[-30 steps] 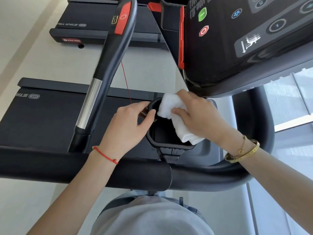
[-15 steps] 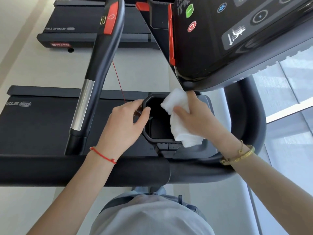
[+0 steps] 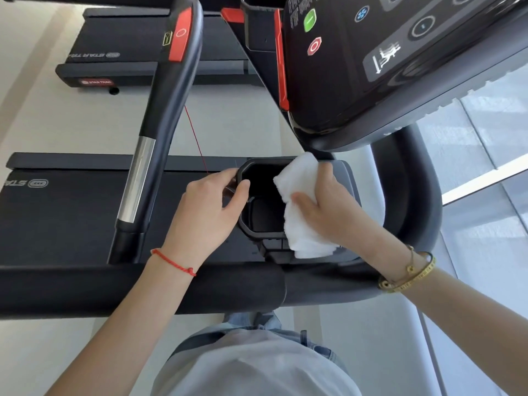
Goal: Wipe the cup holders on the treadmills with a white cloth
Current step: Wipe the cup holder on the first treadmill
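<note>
White cloth (image 3: 300, 207) under right hand (image 3: 328, 207) — cup holder (image 3: 258, 231) rim

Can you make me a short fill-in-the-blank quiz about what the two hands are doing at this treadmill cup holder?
1. The right hand holds a ____ cloth.
2. The cloth lies over the cup holder rim on its ____ side.
3. The left hand wears a ____ string bracelet.
4. The stop button on the console is ____.

Answers: white; right; red; red

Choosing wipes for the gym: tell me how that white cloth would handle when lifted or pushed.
Probably floppy: the white cloth drapes over the cup holder rim, folding under the right hand. Likely light, since its loose end hangs unsupported. Its fluffy surface suggests it won't slip.
</note>
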